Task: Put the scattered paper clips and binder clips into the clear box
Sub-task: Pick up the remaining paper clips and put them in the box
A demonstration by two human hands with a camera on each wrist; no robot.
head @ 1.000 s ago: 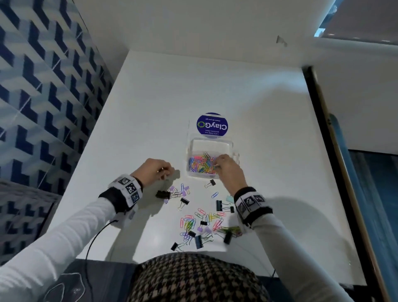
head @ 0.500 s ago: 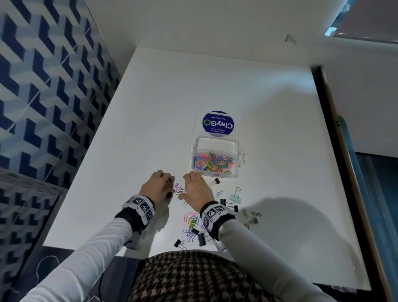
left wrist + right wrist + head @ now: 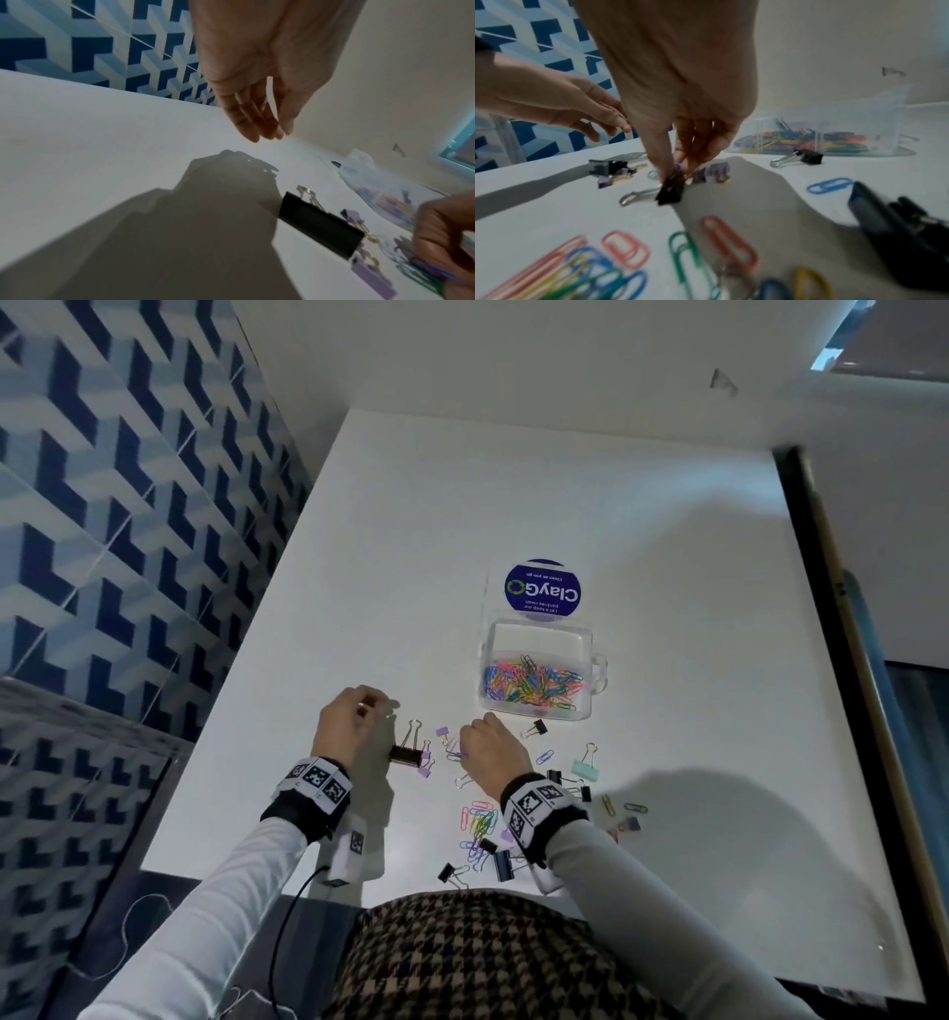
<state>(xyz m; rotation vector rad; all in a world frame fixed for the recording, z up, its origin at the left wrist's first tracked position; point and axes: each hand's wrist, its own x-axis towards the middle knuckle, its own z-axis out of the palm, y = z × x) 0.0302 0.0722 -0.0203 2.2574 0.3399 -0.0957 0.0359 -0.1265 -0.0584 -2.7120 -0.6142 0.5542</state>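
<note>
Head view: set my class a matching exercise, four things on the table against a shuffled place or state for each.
1 clear box
2 mint binder clip
3 large black binder clip
4 right hand

A lies beside the left hand
B holds coloured paper clips
C pinches a small black binder clip
D lies right of the right hand

Pairs: 1-B, 2-D, 3-A, 4-C

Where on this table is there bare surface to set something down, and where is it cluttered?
Bare: the table beyond the clear box toward the wall, and its strip by the blue tiles. Crowded: clips between the box and the near edge, around the right hand.
</note>
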